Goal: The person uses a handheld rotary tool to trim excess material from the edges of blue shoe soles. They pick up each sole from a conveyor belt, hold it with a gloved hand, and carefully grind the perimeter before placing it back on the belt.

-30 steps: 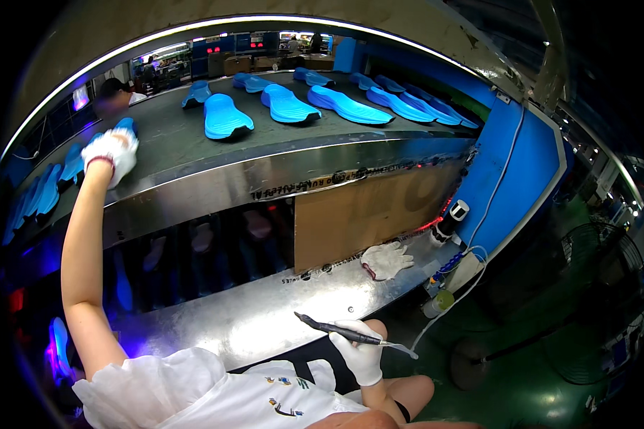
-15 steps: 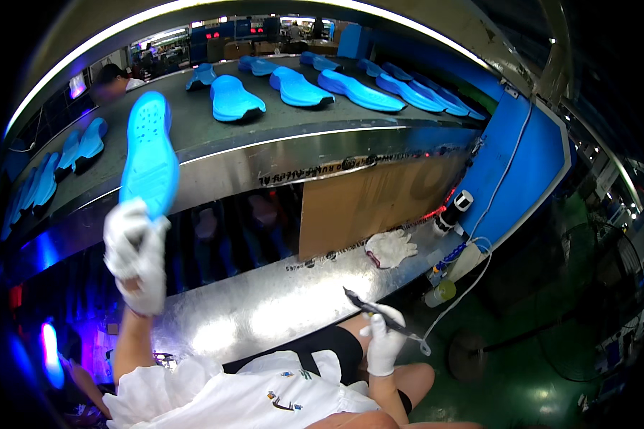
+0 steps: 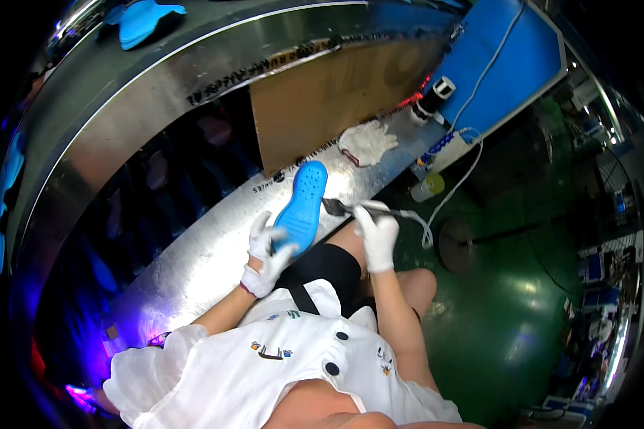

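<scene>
A bright blue shoe sole (image 3: 304,204) with small holes at its upper end lies slanted over the metal bench, its lower end reaching past the front edge above my lap. My white-gloved left hand (image 3: 266,257) grips that lower end, fingers spread about its edge. In my gloved right hand (image 3: 378,232) is a dark brush (image 3: 336,206), its flat bristles close beside the sole's right edge. A pale thin hose runs from the brush's back end. Whether the bristles touch the sole, I cannot tell.
A loose white glove (image 3: 368,143) lies on the metal bench (image 3: 215,243) by a cardboard sheet (image 3: 322,107). Behind runs a conveyor (image 3: 71,79) carrying blue soles (image 3: 144,21). A black-and-white cylinder (image 3: 436,96) and a yellow-green capped container (image 3: 428,187) stand at right.
My left hand has brought the sole down from in front of the conveyor to the bench. My right hand has raised the brush up to its side. The view has tilted downward.
</scene>
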Available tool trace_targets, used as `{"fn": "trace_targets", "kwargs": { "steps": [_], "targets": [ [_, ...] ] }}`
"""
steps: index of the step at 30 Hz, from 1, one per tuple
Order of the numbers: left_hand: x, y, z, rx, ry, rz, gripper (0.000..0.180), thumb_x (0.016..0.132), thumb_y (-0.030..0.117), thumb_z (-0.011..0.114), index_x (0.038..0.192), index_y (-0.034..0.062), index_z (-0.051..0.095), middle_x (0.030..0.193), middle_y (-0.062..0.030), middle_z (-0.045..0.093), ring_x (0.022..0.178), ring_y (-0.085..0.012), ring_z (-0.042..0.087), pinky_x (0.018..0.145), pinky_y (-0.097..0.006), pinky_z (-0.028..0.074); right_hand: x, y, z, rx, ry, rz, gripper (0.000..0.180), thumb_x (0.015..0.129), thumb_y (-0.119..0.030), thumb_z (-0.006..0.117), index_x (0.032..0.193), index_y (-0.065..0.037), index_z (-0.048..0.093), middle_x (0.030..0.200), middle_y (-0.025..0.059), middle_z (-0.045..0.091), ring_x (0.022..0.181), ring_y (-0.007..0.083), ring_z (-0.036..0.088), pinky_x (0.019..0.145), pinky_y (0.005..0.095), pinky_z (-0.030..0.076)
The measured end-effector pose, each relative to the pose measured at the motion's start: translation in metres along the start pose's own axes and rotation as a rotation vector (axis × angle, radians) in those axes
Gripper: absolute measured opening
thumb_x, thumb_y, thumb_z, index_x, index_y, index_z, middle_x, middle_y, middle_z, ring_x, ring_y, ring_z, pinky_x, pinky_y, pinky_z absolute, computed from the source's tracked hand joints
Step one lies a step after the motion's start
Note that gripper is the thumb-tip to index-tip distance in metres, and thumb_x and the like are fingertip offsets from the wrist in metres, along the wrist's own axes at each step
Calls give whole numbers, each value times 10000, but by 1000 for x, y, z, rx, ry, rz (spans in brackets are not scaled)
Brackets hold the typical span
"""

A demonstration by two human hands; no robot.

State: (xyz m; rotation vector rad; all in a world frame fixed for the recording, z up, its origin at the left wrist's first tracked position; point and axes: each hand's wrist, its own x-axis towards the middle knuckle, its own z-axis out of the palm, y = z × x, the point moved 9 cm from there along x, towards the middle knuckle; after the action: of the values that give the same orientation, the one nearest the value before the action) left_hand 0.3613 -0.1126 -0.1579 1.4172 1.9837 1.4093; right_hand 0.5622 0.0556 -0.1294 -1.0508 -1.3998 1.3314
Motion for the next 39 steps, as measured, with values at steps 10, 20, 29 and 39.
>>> {"fn": "trace_targets", "kwargs": {
  "steps": [10,20,29,39],
  "targets": [
    [15,-30,109,-1619,-151,-1140,725,915,744,273,1255,161,535,1132,-175,622,776,-373,635,553,-480,515,-16,-9,90,-763,-124,-461,137,845,-209,662,878,-85,615,772,128,668,734,314,667,664,420,530],
    [23,69,98,-1926,-406,-981,800,929,705,223,1248,46,545,1057,-207,635,845,-341,625,673,-425,514,-48,-117,67,-648,-80,-755,143,803,-145,724,912,-77,663,819,111,654,741,289,639,645,365,508],
    [24,50,97,-1788,-460,-565,927,837,789,383,1350,19,455,1165,-257,591,1016,-408,593,951,-481,484,-77,-145,75,-568,-205,-918,183,793,-79,736,961,-50,669,825,89,678,709,206,668,651,316,532],
    [37,74,83,-1946,-545,-495,914,857,772,381,1371,21,458,1141,-283,607,997,-401,624,944,-485,505,-103,-146,82,-492,-332,-816,202,743,4,743,938,-16,690,840,110,692,680,212,661,653,323,527]
  ]
}}
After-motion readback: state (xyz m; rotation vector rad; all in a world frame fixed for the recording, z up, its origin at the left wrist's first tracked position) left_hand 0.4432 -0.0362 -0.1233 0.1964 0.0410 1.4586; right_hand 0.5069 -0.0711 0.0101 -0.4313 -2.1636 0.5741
